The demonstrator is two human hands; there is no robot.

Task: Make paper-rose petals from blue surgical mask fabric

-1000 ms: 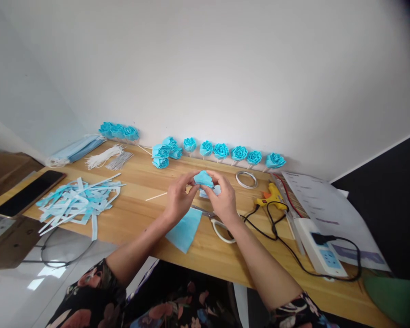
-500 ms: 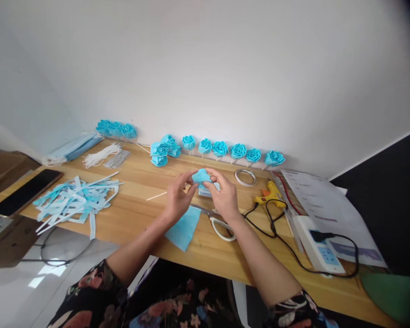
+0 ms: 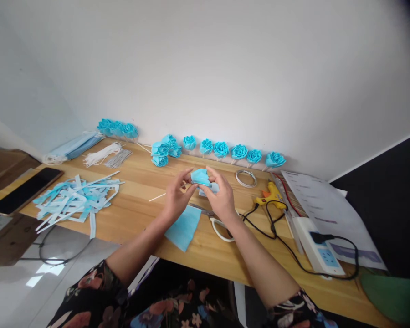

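Note:
Between my two hands is a small blue fabric petal (image 3: 201,176), curved and held up above the table. My left hand (image 3: 179,192) pinches its left edge with thumb and fingers. On the other edge, my right hand (image 3: 220,193) grips it the same way. Below my hands lies a flat blue fabric piece (image 3: 185,230), with the scissors (image 3: 222,229) beside it, partly hidden by my right wrist. Some pale blue pieces (image 3: 210,189) show behind my right thumb. A thin white stick (image 3: 157,197) lies left of my left hand.
Several blue fabric roses (image 3: 220,149) stand along the wall. Cut strips (image 3: 78,200), a phone (image 3: 25,190), face masks (image 3: 75,146) and white cords (image 3: 102,154) lie left. To the right are a wire coil (image 3: 246,178), a yellow glue gun (image 3: 270,196) and a power strip (image 3: 319,248).
The blue petal now looks more cupped and opened between my fingers. Both hands have shifted only slightly.

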